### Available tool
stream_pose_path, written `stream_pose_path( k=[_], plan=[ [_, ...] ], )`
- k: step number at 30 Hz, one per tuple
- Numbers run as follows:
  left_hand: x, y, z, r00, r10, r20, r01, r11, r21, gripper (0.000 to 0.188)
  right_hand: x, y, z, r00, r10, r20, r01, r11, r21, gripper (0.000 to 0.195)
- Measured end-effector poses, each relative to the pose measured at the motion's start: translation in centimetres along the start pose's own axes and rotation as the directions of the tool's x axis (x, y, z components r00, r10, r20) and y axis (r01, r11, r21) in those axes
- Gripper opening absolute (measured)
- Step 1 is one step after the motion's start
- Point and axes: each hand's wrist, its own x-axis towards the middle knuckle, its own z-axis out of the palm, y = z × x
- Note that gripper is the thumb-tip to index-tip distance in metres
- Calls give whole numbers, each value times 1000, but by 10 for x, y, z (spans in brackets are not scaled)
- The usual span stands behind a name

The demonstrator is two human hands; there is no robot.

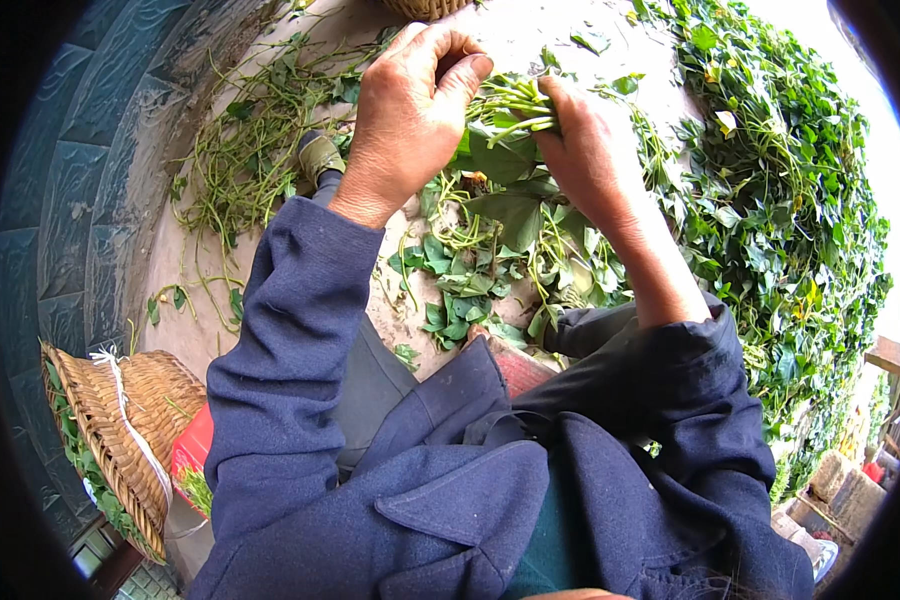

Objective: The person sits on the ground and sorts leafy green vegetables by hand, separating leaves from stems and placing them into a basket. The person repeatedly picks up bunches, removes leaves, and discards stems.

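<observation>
My right hand (pixel 591 154) grips a bunch of cut green leaf stems (pixel 521 111), with their pale ends pointing left. Broad green leaves (pixel 506 161) hang from the bunch below the fist. My left hand (pixel 411 120) is raised just left of the stem ends, its fingers curled and the thumb close to the forefinger. Whether something thin lies between those fingertips cannot be seen. Below both hands, loose vine leaves (pixel 465 289) and stems lie on the pale ground between my feet.
Stripped vine stems (pixel 251 150) are heaped at left, near my shoe (pixel 320 156). A tall mass of leafy vines (pixel 780 225) fills the right. At lower left, a wicker basket (pixel 142 390) holding leaves stands beside a red box (pixel 193 442). Another basket (pixel 424 6) shows at the top.
</observation>
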Motion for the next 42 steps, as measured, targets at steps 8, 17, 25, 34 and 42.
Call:
stream_pose_path(
  k=[8,17,25,34,42],
  plan=[
    [1,2,-2,971,226,81,-238,952,194,13,-2,8,10,990,-76,-116,75,997,-8,14],
    [-1,3,-8,941,166,295,-240,941,239,12,-2,9,9,991,-76,-106,70,996,-61,14],
    [-4,-5,-3,929,236,283,-329,878,349,12,-2,8,7,995,-49,-91,44,997,-63,15],
    [-9,-5,4,936,237,260,-332,842,426,11,0,5,6,1000,0,-28,0,1000,-4,16],
    [-8,1,4,969,42,243,-71,991,110,14,1,5,5,999,30,-34,-29,999,45,14]
  ],
)
